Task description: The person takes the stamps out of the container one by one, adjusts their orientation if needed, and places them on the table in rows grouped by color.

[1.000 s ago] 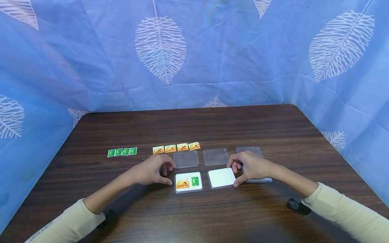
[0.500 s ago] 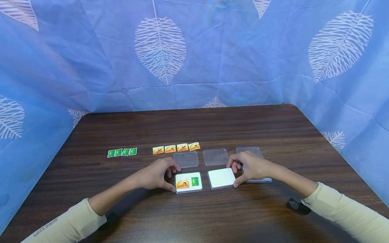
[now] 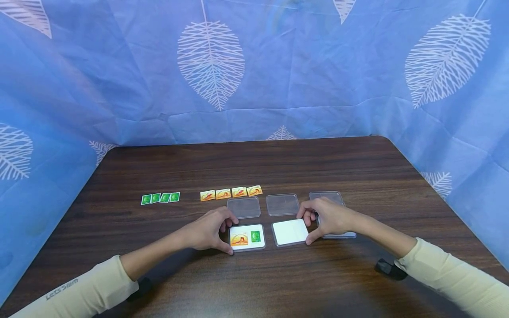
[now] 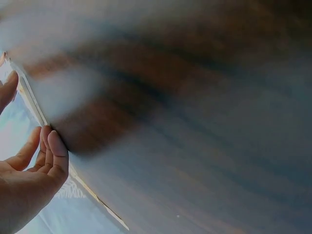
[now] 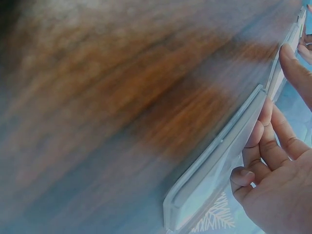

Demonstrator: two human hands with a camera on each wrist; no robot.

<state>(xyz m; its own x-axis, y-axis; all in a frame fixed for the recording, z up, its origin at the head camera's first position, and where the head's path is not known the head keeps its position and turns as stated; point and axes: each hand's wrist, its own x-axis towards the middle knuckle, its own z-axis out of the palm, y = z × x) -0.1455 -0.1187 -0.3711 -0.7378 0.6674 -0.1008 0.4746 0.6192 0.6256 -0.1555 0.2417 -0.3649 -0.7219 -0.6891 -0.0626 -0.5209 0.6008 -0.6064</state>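
Note:
My left hand [image 3: 208, 229] spans the left end of a clear plastic case [image 3: 246, 230], thumb at its near corner and fingers at its far corner. On the white card inside lie an orange stamp [image 3: 239, 240] and a green stamp [image 3: 256, 236]. My right hand [image 3: 332, 217] grips the right end of a second clear case [image 3: 290, 232], whose card is plain white. Both cases lie flat, side by side. A third case [image 3: 342, 236] is partly hidden behind the right hand; its long edge fills the foreground of the right wrist view.
Behind the cases stand clear lids [image 3: 244, 207], with another lid [image 3: 282, 205] and a partly covered one [image 3: 328, 197] to the right. Further back are a row of several orange stamps [image 3: 231, 193] and a row of several green stamps [image 3: 160, 198]. Everything lies on a dark wooden table [image 3: 254, 163].
My left hand has moved right, from beside the stamped case to its left end, thumb and fingers now at its corners. The right hand and the cases have stayed in place.

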